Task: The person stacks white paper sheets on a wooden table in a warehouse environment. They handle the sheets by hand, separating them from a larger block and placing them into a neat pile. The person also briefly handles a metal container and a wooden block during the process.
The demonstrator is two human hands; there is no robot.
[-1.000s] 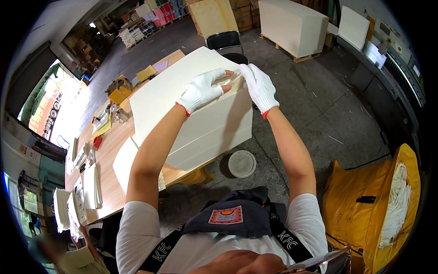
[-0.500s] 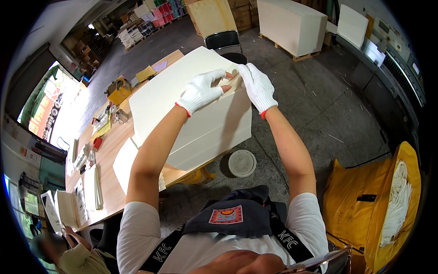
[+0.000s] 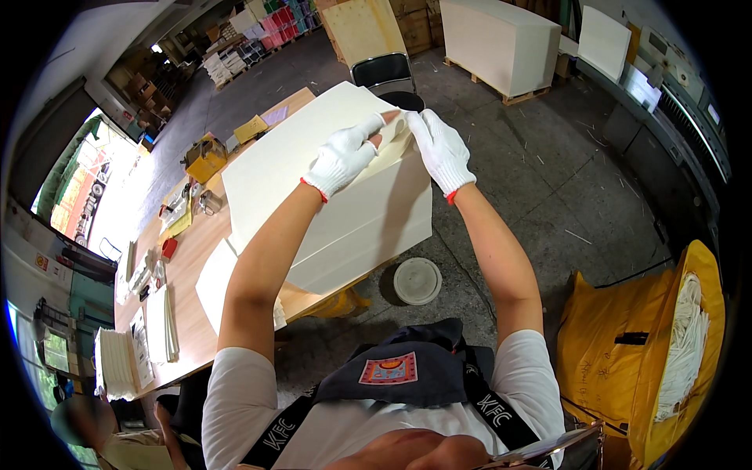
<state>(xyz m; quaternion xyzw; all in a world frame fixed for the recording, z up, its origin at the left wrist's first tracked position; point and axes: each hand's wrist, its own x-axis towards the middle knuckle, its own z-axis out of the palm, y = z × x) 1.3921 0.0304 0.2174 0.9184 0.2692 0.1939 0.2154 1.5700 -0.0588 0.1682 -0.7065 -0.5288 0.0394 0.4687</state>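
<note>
A tall stack of large white paper sheets (image 3: 274, 157) stands on the wooden table. My left hand (image 3: 345, 157), in a white knitted glove with bare thumb and forefinger tips, pinches the lifted edge of some sheets near the stack's far right corner. Opposite it, my gloved right hand (image 3: 442, 153) has its fingers closed on the same sheets' corner. Between my hands the raised paper (image 3: 397, 145) curls up from the stack. How many sheets are caught is hard to make out. The right fingertips are partly hidden.
The wooden table (image 3: 188, 266) carries a yellow box (image 3: 205, 159), tools and paper bundles. Beyond the stack is a black chair (image 3: 381, 70). A round pale-lidded bucket (image 3: 417, 281) stands below. At right is a yellow sack (image 3: 603, 352) of paper strips. A seated person (image 3: 117, 431) is at lower left.
My left thumb and forefinger have closed toward each other at the paper edge, and the curled sheets show wider between my hands. My right hand barely moves. At lower left the person's arm has come down.
</note>
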